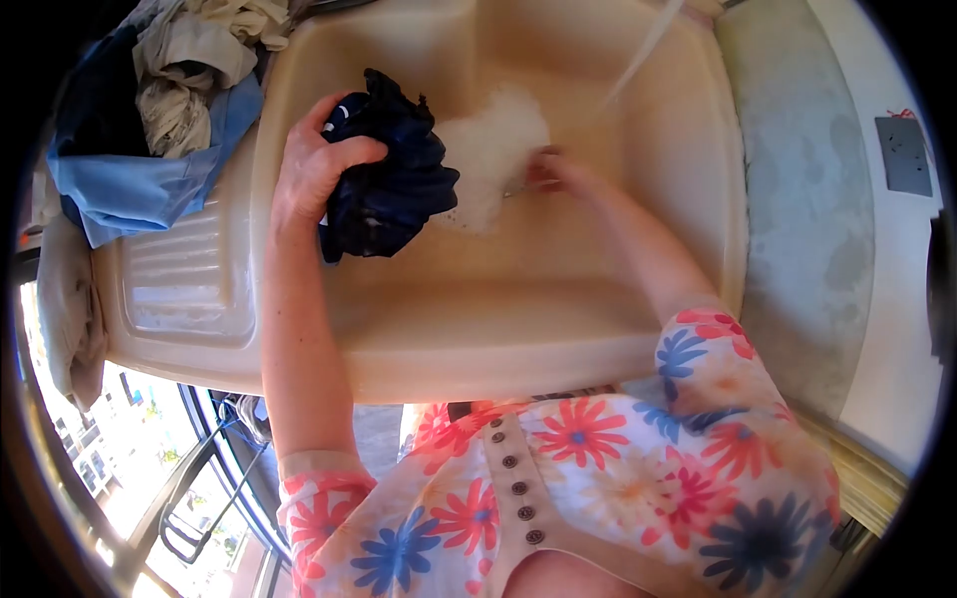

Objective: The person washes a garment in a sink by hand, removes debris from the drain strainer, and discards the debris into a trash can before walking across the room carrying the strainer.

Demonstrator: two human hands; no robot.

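Observation:
A bunched dark navy garment [387, 184] hangs over the left part of the sink, wet-looking and crumpled. My left hand [324, 164] grips it from the left, thumb across the top. Down in the beige sink [558, 324], my right hand [555, 171] is low near the bottom, beside a patch of white suds [503, 130]. Its fingers are curled and partly blurred. A small shiny spot shows just left of the fingertips, but what they hold, if anything, is not clear.
A stream of water [643, 55] falls into the sink at upper right. Left of the basin is a ribbed drainboard [184, 264]. Light crumpled cloths [184, 100] and a blue cloth [145, 189] are piled above it. A grey-green wall panel [802, 219] borders the right side.

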